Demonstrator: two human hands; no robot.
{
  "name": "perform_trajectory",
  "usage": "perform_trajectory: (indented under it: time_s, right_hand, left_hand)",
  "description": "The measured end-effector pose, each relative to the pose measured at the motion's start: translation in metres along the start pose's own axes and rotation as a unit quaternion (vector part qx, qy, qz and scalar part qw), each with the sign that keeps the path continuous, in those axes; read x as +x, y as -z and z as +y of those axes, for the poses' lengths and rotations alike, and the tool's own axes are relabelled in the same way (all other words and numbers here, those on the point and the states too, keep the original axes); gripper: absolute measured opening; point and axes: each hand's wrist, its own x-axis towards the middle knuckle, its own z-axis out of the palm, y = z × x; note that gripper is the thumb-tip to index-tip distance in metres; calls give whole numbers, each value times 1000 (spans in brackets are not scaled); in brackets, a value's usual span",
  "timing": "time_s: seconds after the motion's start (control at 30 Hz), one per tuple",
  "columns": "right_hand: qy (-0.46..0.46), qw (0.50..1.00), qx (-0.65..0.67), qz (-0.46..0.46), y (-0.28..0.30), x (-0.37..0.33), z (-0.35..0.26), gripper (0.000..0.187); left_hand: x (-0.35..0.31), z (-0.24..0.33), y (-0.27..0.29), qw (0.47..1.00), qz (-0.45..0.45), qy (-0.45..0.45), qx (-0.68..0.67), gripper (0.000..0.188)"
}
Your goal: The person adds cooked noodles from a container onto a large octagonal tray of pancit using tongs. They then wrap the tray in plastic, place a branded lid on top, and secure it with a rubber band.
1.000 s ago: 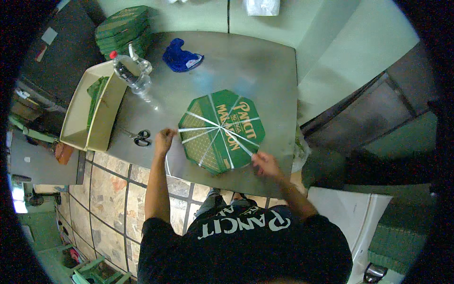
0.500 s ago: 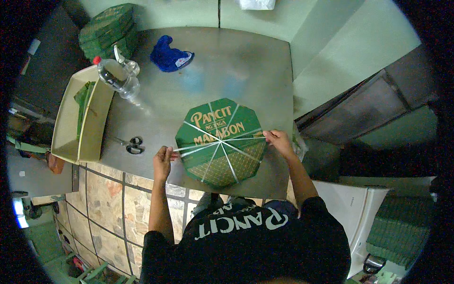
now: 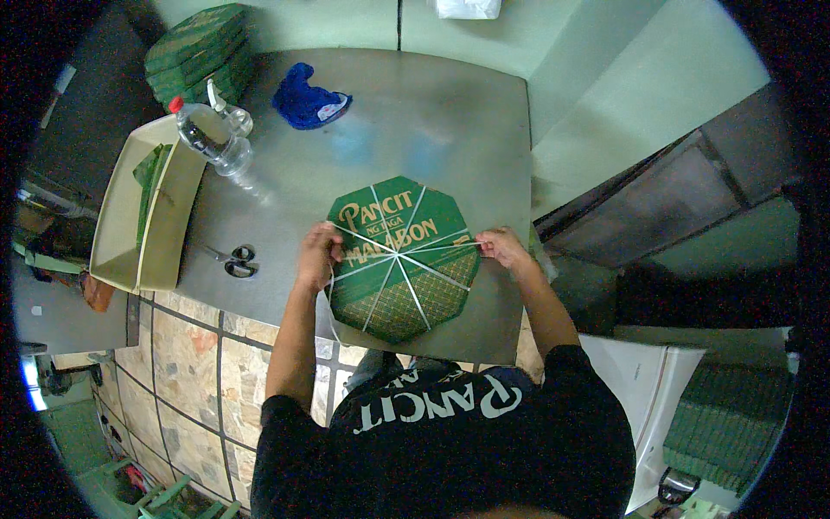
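A green octagonal box with printed lettering lies on the steel table, close to its front edge. Bands of white string cross over its lid and meet near the middle. My right hand is at the box's right side, thumb and fingers pinched on a length of the string that runs to the crossing. My left hand is closed at the left edge of the box, fingers curled by its rim. From under these fingers a loose tail of string hangs down; the exact grip is partly hidden.
Scissors lie left of the box on the steel table. A cream bin with green leaves, a red-capped clear bottle, a spray bottle, a blue cloth and stacked green boxes stand farther off.
My left hand has moved up along the box's left edge, and a string tail now dangles below it. The box has turned slightly. My right hand keeps its pinch.
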Motion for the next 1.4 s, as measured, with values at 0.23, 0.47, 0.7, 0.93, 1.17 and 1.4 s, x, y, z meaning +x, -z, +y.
perform_trajectory:
  time_s: [0.23, 0.47, 0.7, 0.93, 1.17, 1.4]
  right_hand:
    - [-20, 999, 25, -14, -12, -6, -1, 14]
    - [4, 1000, 3, 17, -23, -17, -12, 15]
    - [63, 998, 19, 13, -1, -22, -14, 19]
    - [432, 816, -171, 343, -70, -38, -17, 17]
    - [395, 697, -501, 329, -225, -73, 55, 21]
    - [309, 697, -574, 299, -226, -73, 28, 21]
  left_hand:
    - [8, 18, -44, 707, -265, -131, 643, 26]
    - [14, 6, -24, 731, -330, -296, 518, 47]
    - [2, -1, -33, 663, -297, -253, 638, 58]
    - [0, 0, -41, 582, -315, -278, 696, 62]
    - [-1, 7, -49, 551, -371, -232, 711, 67]
    - [7, 2, -46, 602, -407, -175, 664, 58]
